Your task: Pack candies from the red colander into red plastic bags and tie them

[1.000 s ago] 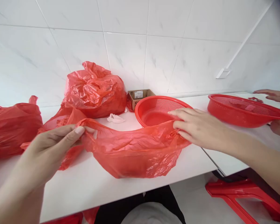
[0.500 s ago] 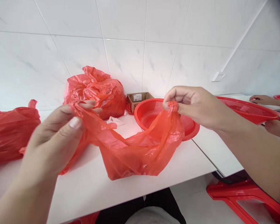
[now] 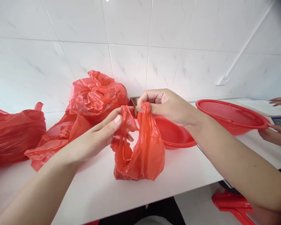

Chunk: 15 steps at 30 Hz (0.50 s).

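Observation:
I hold a small red plastic bag point(image 3: 140, 156) upright on the white counter point(image 3: 95, 193). My left hand point(image 3: 100, 137) pinches its left handle between thumb and fingers. My right hand point(image 3: 168, 106) is closed in a pinch on the right handle, close beside the left one. The bag's bottom rests on the counter and bulges a little; what is inside is hidden. A red perforated basket point(image 3: 175, 134) sits just behind my right hand.
A full red bag point(image 3: 98, 93) stands by the tiled wall, another red bag point(image 3: 13, 131) lies at far left, and a flat one point(image 3: 58, 137) between them. A small cardboard box point(image 3: 133, 101) is behind. Another person's hands point(image 3: 273, 134) hold a second red basket point(image 3: 231, 114). Red stool point(image 3: 234, 206) below.
Both hands lifted the bag's two handles off the counter and brought them together, so the spread bag now hangs narrow and upright. The other person's basket shifted left.

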{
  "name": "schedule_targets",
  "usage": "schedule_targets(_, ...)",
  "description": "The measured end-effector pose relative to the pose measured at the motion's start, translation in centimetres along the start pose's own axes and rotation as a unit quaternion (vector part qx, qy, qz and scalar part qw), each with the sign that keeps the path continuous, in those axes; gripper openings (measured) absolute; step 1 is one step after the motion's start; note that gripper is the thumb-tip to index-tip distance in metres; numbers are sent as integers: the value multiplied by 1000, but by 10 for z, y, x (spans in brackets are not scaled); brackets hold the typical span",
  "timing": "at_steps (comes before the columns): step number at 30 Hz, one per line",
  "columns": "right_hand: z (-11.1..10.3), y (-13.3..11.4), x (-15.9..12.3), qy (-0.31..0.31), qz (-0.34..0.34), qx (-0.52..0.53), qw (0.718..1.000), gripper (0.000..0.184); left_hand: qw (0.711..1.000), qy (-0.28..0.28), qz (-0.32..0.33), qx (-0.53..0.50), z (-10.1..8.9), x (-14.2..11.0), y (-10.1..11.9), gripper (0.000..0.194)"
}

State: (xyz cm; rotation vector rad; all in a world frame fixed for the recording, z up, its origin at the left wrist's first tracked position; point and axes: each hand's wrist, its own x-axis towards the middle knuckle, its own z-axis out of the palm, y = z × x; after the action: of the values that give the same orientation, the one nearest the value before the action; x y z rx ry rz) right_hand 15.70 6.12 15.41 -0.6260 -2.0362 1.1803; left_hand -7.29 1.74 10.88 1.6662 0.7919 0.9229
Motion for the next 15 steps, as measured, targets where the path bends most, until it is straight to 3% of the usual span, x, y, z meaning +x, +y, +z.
schedule_targets(3,-1,12,1,26,12,26,999,18,994,-67,-37,-84,-1,1,0,65)
schedule_targets(9,0,17,0,25,21,59,998,7,990,-70,-45,-115,-3,3,-5,65)
schedule_targets(15,7,8,10,-2,15,64,998,5,993,-86,-82,-19,-1,7,-1,71)
